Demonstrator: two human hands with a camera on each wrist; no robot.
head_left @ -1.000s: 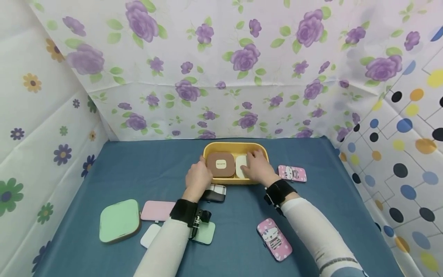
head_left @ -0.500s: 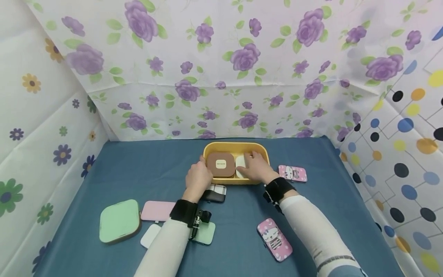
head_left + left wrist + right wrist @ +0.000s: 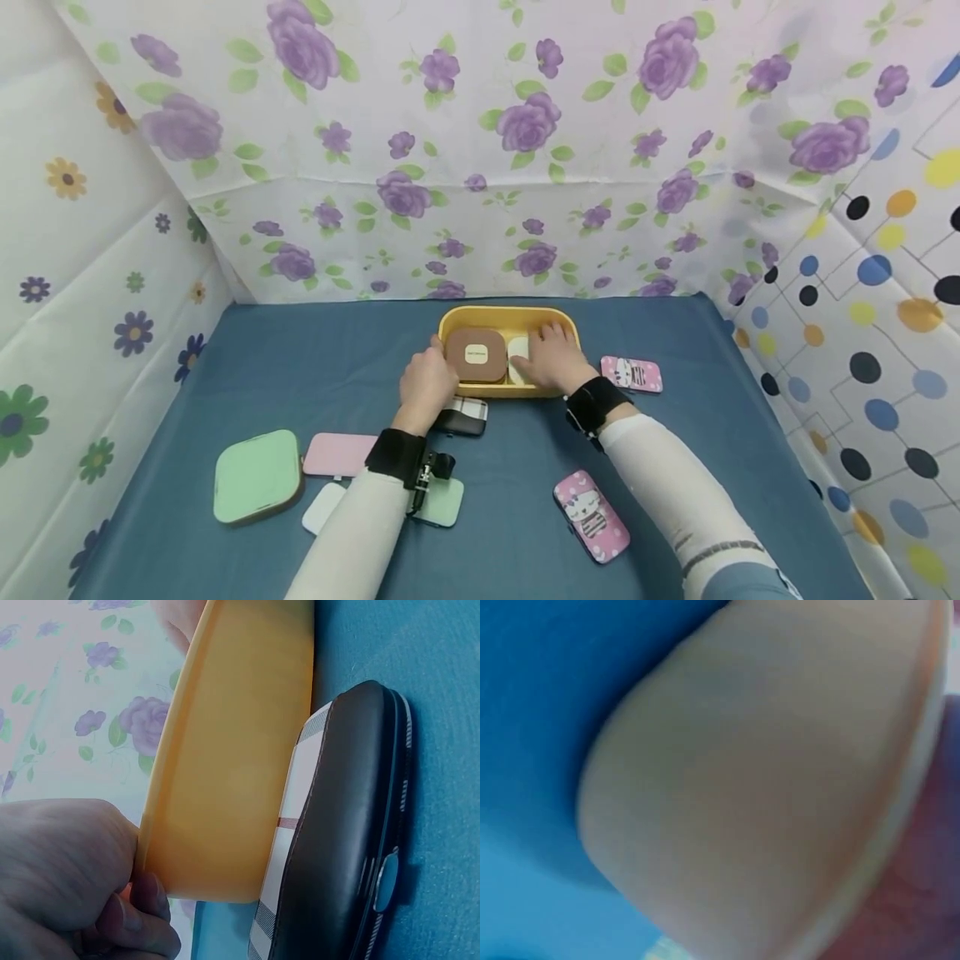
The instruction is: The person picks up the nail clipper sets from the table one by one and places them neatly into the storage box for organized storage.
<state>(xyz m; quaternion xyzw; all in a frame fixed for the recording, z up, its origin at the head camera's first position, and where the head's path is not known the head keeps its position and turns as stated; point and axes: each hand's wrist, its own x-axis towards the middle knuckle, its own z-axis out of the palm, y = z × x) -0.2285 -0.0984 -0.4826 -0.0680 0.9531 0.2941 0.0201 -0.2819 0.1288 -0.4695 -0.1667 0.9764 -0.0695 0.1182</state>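
A yellow bin [image 3: 510, 390] stands near the table's back edge. My left hand [image 3: 429, 382] pinches its left end; in the left wrist view, thumb and fingers meet at the rim. Inside, a brown square case [image 3: 476, 343] with a cream label lies on the left, beside a white case [image 3: 517, 348] on the right. My right hand [image 3: 557, 360] reaches over the bin's right front and holds the white case, thumb on its left part; the hand hides the rest. In front of the bin, close to my left hand, lies a black-and-plaid case [image 3: 330, 825] with a clasp.
Left of my forearm are a mint-green square case [image 3: 257, 477], a pink case [image 3: 339, 455] and a small white case [image 3: 322, 507]. A smaller green case [image 3: 441, 502] lies partly under the left wrist. Two pink cat-print cases [image 3: 592, 517] lie near the right arm. Patterned cloth walls surround the table.
My right hand has shifted slightly within the bin, its fingers and thumb moving a little over the white case. The left hand keeps its hold on the bin.
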